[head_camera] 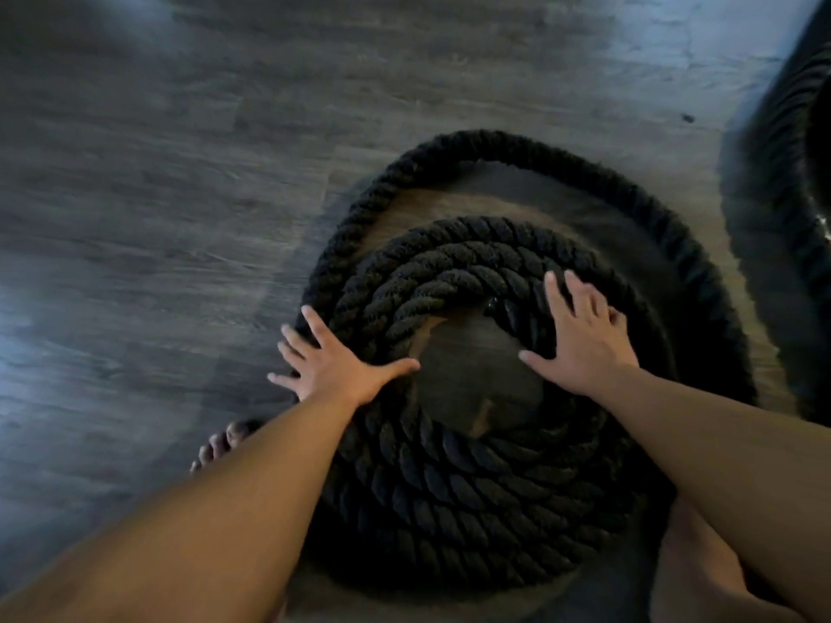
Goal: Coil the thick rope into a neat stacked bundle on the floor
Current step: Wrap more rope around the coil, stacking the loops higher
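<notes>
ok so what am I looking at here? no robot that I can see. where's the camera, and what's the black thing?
There is no machine: a person is working with bare hands. The single picture comes from a wide-angle camera worn on the person's head, looking forward and down, so the two forearms reach in from the bottom.

The black thing is a thick twisted rope, wound in several turns into a round coil on a grey wood-look floor. Bare floor shows through its middle. One outer loop lies wider, apart from the tight turns at the far side.

Nothing is gripped. The left hand and right hand lie flat with spread fingers on the coil's left and right sides. Bare toes peek out beside the left forearm. A dark blurred shape at the right edge may be more rope.
</notes>
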